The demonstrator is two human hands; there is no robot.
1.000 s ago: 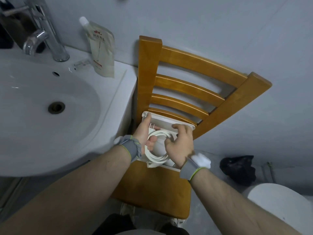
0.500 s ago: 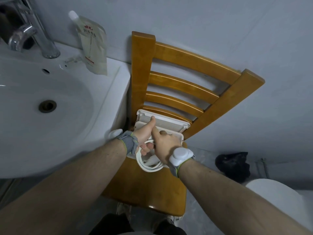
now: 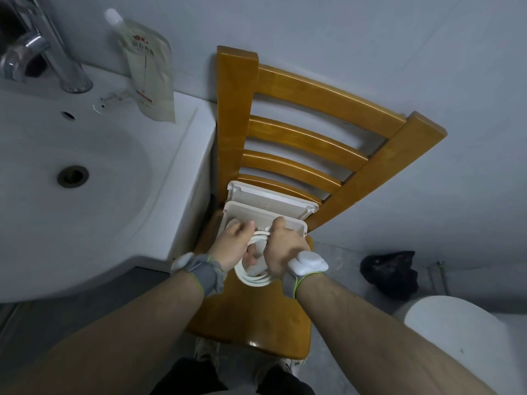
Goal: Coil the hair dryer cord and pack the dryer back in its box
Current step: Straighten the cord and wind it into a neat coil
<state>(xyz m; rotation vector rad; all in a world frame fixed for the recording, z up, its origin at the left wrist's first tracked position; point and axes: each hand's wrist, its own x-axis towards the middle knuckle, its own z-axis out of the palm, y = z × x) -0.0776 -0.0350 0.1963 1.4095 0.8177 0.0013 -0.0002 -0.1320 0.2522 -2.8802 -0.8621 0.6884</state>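
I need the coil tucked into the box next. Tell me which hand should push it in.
Probably the left hand: it grips the cord coil nearest the open box. The right hand pinches the strands on top and could steady them.

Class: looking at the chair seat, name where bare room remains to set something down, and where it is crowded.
Free: the seat's front half of the chair, between the coiled cord and front edge. Crowded: the back, where the box, left hand and right hand sit.

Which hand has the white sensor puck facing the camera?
The right hand: its white puck sits atop the wrist; the left hand's sits at the side.
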